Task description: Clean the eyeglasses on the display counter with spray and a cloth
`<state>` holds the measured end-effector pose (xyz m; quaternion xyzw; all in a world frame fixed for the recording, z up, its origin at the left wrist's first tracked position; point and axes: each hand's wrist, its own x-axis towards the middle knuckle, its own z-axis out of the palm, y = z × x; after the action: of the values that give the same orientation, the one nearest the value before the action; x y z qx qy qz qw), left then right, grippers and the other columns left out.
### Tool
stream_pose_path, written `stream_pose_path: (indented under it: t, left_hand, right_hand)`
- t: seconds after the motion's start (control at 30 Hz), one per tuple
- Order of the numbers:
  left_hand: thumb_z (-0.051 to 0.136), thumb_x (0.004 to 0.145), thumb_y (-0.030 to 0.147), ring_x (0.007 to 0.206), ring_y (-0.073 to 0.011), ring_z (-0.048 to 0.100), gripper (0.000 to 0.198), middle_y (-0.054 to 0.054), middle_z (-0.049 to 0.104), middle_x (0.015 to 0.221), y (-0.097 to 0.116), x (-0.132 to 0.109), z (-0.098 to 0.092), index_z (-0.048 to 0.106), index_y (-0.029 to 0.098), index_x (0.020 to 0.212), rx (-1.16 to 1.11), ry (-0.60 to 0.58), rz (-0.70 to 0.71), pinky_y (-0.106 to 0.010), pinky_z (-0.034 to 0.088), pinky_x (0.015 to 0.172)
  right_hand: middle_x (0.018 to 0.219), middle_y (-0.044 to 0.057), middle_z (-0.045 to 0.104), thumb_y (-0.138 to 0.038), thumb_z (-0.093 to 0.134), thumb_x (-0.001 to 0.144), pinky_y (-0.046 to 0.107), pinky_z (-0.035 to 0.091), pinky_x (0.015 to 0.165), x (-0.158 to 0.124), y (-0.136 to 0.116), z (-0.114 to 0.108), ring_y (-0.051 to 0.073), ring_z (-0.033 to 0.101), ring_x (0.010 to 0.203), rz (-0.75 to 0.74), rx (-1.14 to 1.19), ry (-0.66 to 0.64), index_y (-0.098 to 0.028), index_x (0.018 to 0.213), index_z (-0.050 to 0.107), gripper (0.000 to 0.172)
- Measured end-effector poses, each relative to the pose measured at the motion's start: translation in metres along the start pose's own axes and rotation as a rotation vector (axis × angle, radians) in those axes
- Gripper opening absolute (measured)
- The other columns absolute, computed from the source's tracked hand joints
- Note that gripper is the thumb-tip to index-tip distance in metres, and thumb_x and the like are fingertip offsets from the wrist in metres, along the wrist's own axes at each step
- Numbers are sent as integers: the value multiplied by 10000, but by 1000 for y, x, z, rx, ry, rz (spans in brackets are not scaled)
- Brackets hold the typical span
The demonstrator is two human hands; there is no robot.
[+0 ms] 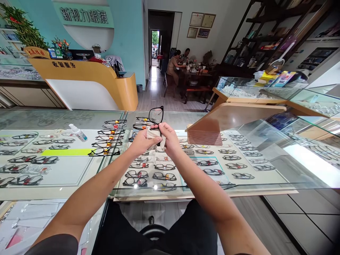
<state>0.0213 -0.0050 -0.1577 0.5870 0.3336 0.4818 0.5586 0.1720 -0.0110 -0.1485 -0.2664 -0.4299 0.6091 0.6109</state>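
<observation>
A pair of black-framed eyeglasses point(156, 115) is held up on end above the glass counter, one lens rising over my fingers. My left hand point(144, 142) is closed on a pale cleaning cloth point(153, 133) wrapped about the lower part of the glasses. My right hand point(169, 137) pinches the frame near its middle, with a bit of the cloth by its fingers. The lower lens is hidden behind cloth and hands. On the counter to the left, a row of black eyeglasses point(108, 138) with coloured tags lies beside a white spray bottle point(78, 132).
Under the glass counter top point(202, 193) several rows of eyeglasses are laid out. A tilted wooden panel point(228, 115) stands on the counter at right. Beyond are a reception desk point(85, 81) and two people seated at a table point(196, 72).
</observation>
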Motion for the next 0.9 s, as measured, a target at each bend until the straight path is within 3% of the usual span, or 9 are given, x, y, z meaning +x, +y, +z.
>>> stream_pose_path:
  t: [0.07, 0.2, 0.3, 0.43, 0.53, 0.67, 0.8, 0.9]
  left_hand:
    - [1070, 613, 642, 765, -148, 618, 665, -9, 743, 841, -1, 1, 2, 776, 165, 971, 25, 77, 26, -278, 510, 746]
    - [944, 671, 850, 851, -178, 677, 751, -48, 790, 922, -2, 0, 3, 821, 181, 989, 26, 240, 116, -295, 538, 797]
    - [879, 745, 878, 846, -182, 699, 736, -50, 796, 875, -2, 0, 3, 830, 177, 965, 36, 243, 127, -282, 542, 783]
    - [892, 753, 860, 714, -179, 694, 728, -24, 743, 711, -6, 3, 0, 809, 159, 931, -96, 87, 10, -277, 537, 678]
    - [892, 747, 867, 774, -212, 754, 767, -36, 771, 743, -8, 7, -3, 810, 150, 1007, -164, 54, -34, -287, 563, 690]
    - [889, 757, 864, 990, -289, 813, 767, -84, 831, 871, -7, 12, -11, 805, 153, 1032, -223, 139, -32, -344, 629, 818]
    - [905, 778, 821, 1148, -336, 810, 706, -113, 852, 929, -2, 18, -20, 790, 155, 980, -257, 287, 4, -376, 644, 932]
    - [905, 768, 831, 1186, -334, 806, 717, -116, 864, 974, 4, 20, -22, 789, 158, 985, -258, 286, 35, -383, 643, 964]
  right_hand:
    - [910, -11, 810, -719, 966, 764, 289, 579, 750, -4, 2, 3, 163, 710, 797, -29, -21, -11, -270, 849, 742, 509]
    - [894, -26, 813, -725, 982, 735, 264, 531, 644, -6, 4, 6, 144, 658, 706, -15, -15, -14, -277, 810, 700, 535]
    - [878, -19, 815, -738, 991, 701, 271, 511, 602, -3, 2, 4, 151, 651, 679, 13, -13, 11, -278, 833, 708, 556]
    - [1009, 31, 853, -725, 986, 688, 326, 600, 760, 3, -3, -1, 216, 753, 886, -2, -36, 19, -265, 838, 719, 552]
    - [1041, 59, 856, -720, 965, 699, 356, 618, 831, 8, -10, -6, 258, 772, 1017, -14, -43, 45, -260, 835, 714, 541]
    - [1059, 51, 846, -707, 947, 739, 356, 595, 833, 11, -18, -15, 264, 752, 1047, -10, -93, 48, -264, 860, 742, 503]
    - [1032, 35, 818, -686, 904, 831, 355, 530, 995, 13, -19, -20, 243, 717, 1092, -103, -234, 8, -272, 820, 788, 430]
    - [1038, 30, 793, -650, 885, 869, 364, 484, 1082, 12, -20, -22, 243, 685, 1123, -175, -315, -32, -279, 811, 823, 380]
